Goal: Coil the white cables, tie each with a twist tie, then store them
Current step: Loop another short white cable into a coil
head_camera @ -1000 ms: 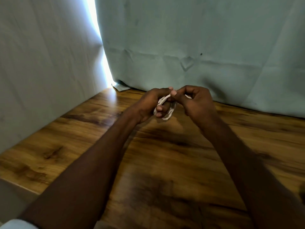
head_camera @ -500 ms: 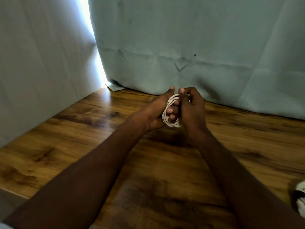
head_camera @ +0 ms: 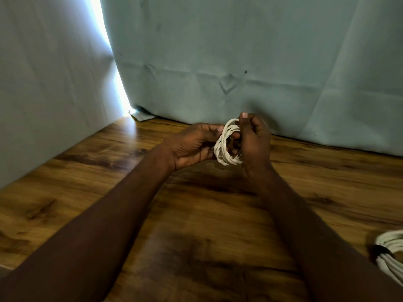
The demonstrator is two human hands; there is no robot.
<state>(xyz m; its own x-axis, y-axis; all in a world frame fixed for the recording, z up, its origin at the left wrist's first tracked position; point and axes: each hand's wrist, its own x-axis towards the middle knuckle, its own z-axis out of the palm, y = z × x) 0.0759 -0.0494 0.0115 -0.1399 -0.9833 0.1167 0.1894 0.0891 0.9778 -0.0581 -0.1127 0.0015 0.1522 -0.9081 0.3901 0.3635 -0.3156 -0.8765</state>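
Note:
A small coil of white cable [head_camera: 223, 147] is held upright above the wooden table [head_camera: 196, 214], near the far curtain. My left hand [head_camera: 194, 144] grips its left side with fingers passing through the loop. My right hand [head_camera: 254, 138] pinches the coil's top and right side between thumb and fingers. A second coil of white cable [head_camera: 392, 253], bound with a dark tie, lies at the table's right edge, partly cut off by the frame.
A pale green curtain [head_camera: 239, 62] hangs along the back of the table and a pale wall stands on the left. Bright light comes through the gap between them. A scrap of cloth [head_camera: 140, 114] lies in the far corner.
The coil has turned from edge-on to an open ring facing me. My right hand shifted to its right side and top. The view swung right, bringing the second coil into sight.

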